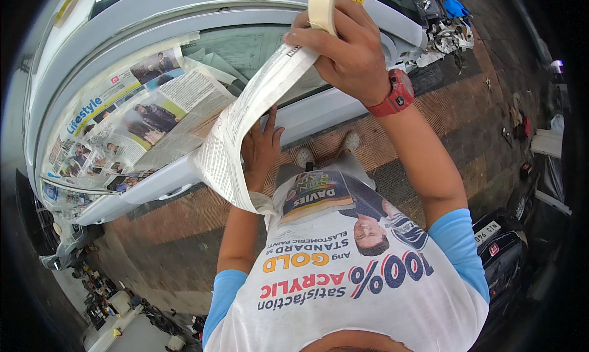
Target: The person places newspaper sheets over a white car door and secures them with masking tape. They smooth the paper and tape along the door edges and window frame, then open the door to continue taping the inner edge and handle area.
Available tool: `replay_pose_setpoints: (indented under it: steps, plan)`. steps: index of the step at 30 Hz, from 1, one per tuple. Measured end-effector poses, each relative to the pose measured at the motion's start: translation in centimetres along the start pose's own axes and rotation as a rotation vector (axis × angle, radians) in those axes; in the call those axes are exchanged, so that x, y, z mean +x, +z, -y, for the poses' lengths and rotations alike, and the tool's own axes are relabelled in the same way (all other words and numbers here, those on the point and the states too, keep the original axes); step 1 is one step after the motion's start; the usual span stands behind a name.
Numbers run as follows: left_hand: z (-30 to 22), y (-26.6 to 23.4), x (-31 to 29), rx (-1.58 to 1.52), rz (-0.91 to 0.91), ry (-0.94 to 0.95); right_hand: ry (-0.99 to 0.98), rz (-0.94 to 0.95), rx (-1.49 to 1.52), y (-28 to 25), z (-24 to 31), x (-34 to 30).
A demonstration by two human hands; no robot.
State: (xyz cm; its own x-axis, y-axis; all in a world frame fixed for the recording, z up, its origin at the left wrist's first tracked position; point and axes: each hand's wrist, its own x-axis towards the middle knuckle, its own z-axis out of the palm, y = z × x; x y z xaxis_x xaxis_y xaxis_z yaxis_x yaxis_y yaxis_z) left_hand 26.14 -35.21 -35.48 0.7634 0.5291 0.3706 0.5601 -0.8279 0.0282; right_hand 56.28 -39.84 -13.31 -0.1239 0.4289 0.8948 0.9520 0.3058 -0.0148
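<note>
My right hand [350, 51] is raised in front of the car window, closed around a roll of masking tape [322, 10]. From its fingers a long strip of newspaper [270, 91] hangs down in a curve, its lower end near my left forearm. Partly behind that strip, my left hand [261, 151] reaches to the lower edge of the window with its visible fingers stretched out. The light-coloured car [307, 116] has several newspaper sheets [159, 103] over the left part of its side glass. Farther right, some window glass [239, 45] shows bare.
A heap of crumpled paper and scraps [445, 42] lies by the car's far right end. Patterned tiles [423, 143] cover the floor. A dark vehicle [500, 248] stands at the lower right; assorted items [101, 294] lie at the lower left.
</note>
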Motion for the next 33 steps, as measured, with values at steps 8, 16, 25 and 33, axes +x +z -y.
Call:
replay_pose_setpoints:
  steps: [8,16,25,33]
  plan:
    - [-1.4,0.3,-0.4,-0.023,0.069,-0.045,0.123,0.128,0.046,-2.5,-0.3,-2.4]
    - [-2.6,-5.8,1.2,-0.163,0.05,-0.074,0.3,0.356,0.031,-3.9,-0.1,-1.9]
    - [0.1,-16.0,-0.1,-0.858,-0.056,-0.432,0.448,0.359,-0.038,-3.3,0.2,-3.7]
    - [9.4,-18.1,3.8,-1.615,-0.651,-0.594,0.503,0.334,0.018,-2.2,1.1,-4.9]
